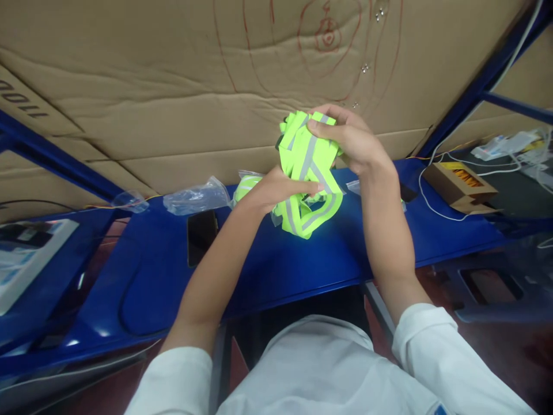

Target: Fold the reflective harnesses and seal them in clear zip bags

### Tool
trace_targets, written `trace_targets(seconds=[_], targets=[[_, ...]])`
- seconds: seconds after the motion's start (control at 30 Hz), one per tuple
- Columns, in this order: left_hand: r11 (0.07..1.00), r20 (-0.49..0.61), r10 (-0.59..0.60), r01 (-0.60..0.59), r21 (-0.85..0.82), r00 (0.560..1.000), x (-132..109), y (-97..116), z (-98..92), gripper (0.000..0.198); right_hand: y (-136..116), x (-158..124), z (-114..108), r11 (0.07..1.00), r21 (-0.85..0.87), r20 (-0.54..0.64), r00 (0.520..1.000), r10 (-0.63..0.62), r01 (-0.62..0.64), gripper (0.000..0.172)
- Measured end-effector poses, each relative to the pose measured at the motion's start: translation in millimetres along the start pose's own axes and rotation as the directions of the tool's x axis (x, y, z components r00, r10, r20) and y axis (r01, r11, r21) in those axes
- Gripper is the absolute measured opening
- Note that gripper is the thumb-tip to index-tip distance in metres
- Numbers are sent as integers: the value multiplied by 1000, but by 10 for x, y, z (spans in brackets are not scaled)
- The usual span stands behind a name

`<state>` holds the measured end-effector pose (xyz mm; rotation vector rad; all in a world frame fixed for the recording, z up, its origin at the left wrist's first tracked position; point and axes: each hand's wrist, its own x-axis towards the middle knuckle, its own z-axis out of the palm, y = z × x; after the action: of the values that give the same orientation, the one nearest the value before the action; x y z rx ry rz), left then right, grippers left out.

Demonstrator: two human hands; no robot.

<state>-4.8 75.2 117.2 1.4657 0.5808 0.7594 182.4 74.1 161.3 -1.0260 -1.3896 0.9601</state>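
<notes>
1. Both hands are up over the blue table (302, 265), working 1 bundle of neon-yellow reflective strap (309, 173) held in the air, just above the surface and not resting on it.
2. The right hand (352, 138) sits on top of the bundle, fingers curled over its upper folds and thumb pressing in; it is closed around the strap.
3. The left hand (276, 187) comes in from below and the side, fingers mostly closed, pinching the middle of the bundle where the grey reflective stripes cross.
4. A loose loop hangs out beneath both hands, dangling close to the table.
5. Behind the hands, crumpled clear plastic bags (196, 197) lie on the table, and another one (247, 183) appears to hold more yellow strap, though it is partly hidden.
6. A small cardboard box (460, 184) sits off to the right among white cables (436, 173), well apart from the hands.
7. Risk, as a judgement: the hanging loop looks ready to unravel, because neither hand has hold of it.
8. The folds on top could also slip, since the right hand grips several layers at once.
9. If the bundle drops, it may tangle with the bags right behind it.
</notes>
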Motion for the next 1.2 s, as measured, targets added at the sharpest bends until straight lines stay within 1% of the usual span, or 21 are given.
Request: trace_targets(seconds=[0.07, 0.13, 0.2, 0.27, 0.33, 0.4, 0.43, 0.5, 0.57, 0.67, 0.7, 0.73, 0.8, 0.87, 0.9, 0.93, 1.0, 1.03, 1.1, 1.13, 1.2], targets=[[998, 13, 11, -10, -60, 1000, 6, -22, 5, 56, -63, -52, 17, 991, -67, -50, 992, -115, 112, 24], [989, 64, 31, -21, -149, 997, 9, -41, 25, 61, -135, -111, 32, 955, -184, -75, 966, -249, 231, 23], [972, 79, 53, -34, -231, 995, 20, -67, 75, 65, -193, -162, 45, 878, -337, -85, 918, -389, 341, 21], [960, 20, 76, -68, -271, 997, 45, -101, 147, 65, -231, -198, 60, 794, -460, -73, 874, -480, 398, 21], [954, -65, 108, -122, -275, 992, 73, -137, 209, 59, -258, -224, 73, 750, -509, -44, 858, -512, 422, 21], [950, -91, 134, -154, -271, 987, 89, -161, 227, 55, -280, -244, 74, 737, -520, -6, 860, -510, 433, 22], [951, -71, 137, -151, -271, 988, 89, -166, 216, 55, -290, -250, 69, 732, -526, 4, 862, -507, 433, 22], [957, 6, 118, -112, -267, 993, 77, -163, 158, 57, -298, -254, 47, 719, -541, -1, 854, -520, 436, 22], [964, 51, 90, -74, -257, 995, 61, -155, 87, 55, -287, -245, 21, 697, -549, -19, 827, -561, 461, 21], [956, 33, 72, -60, -288, 997, 66, -167, 46, 50, -240, -223, 16, 631, -584, -33, 761, -648, 511, 23], [945, 22, 78, -67, -319, 997, 79, -179, 62, 51, -223, -221, 29, 610, -618, -41, 754, -656, 497, 26], [933, 1, 89, -83, -349, 996, 97, -195, 92, 52, -208, -222, 49, 596, -655, -56, 757, -651, 464, 28], [910, -100, 123, -152, -385, 987, 137, -226, 173, 52, -183, -227, 105, 597, -715, -100, 792, -603, 364, 33], [895, -203, 154, -224, -385, 967, 170, -248, 241, 49, -159, -219, 159, 621, -733, -146, 829, -540, 276, 36], [892, -224, 160, -238, -384, 961, 181, -255, 255, 48, -144, -205, 176, 633, -733, -158, 842, -516, 250, 38], [893, -213, 154, -228, -387, 965, 189, -260, 249, 49, -127, -183, 180, 641, -729, -165, 848, -504, 239, 39], [908, -135, 123, -166, -385, 983, 196, -268, 183, 52, -85, -117, 144, 663, -702, -186, 833, -521, 259, 37], [919, -97, 101, -131, -371, 990, 198, -274, 129, 53, -62, -77, 104, 686, -671, -202, 820, -536, 283, 33], [939, -57, 65, -80, -334, 996, 200, -291, 14, 53, -20, 4, 4, 744, -579, -244, 799, -550, 335, 23], [943, -51, 56, -70, -325, 997, 200, -301, -31, 52, -1, 40, -43, 768, -534, -271, 790, -551, 353, 20], [935, -31, 65, -72, -347, 997, 197, -318, -67, 53, 35, 98, -102, 792, -484, -314, 772, -553, 372, 20]])
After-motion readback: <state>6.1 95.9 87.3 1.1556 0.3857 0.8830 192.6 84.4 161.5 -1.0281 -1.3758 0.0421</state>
